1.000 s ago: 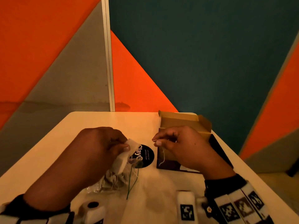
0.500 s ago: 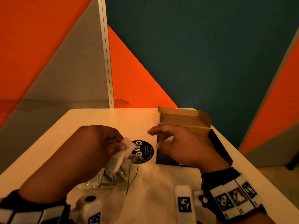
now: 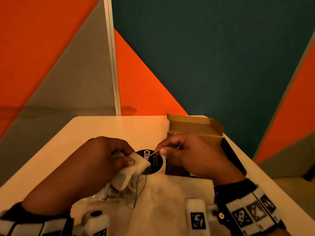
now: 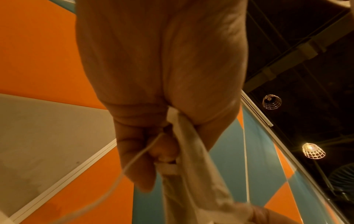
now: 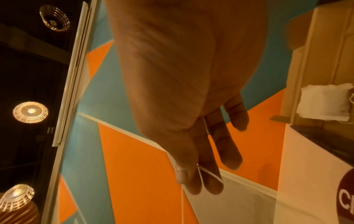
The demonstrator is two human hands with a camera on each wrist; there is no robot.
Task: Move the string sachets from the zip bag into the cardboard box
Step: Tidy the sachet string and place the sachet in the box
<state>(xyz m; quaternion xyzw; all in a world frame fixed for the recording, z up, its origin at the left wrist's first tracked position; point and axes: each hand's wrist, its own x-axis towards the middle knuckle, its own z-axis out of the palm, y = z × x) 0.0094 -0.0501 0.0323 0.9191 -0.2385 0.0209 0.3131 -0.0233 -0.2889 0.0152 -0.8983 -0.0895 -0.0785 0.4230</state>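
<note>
Nearest me, the zip bag [image 3: 117, 193] lies slack on the counter [image 3: 102, 126] under my left hand [image 3: 95, 160], whose fingers [image 3: 127, 162] pinch a white sachet [image 3: 136, 165]. My right hand [image 3: 185, 154] pinches its string [image 3: 154, 152] between thumb and forefinger. Tugging may snap or tangle it, I judge. The cardboard box [image 3: 196, 128] waits toward the far right corner, one sachet inside.

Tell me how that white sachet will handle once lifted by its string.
Probably floppy: the sachet creases in the left hand. Likely light, since the right hand pinches only its thin string. It may dangle and swing.
</note>
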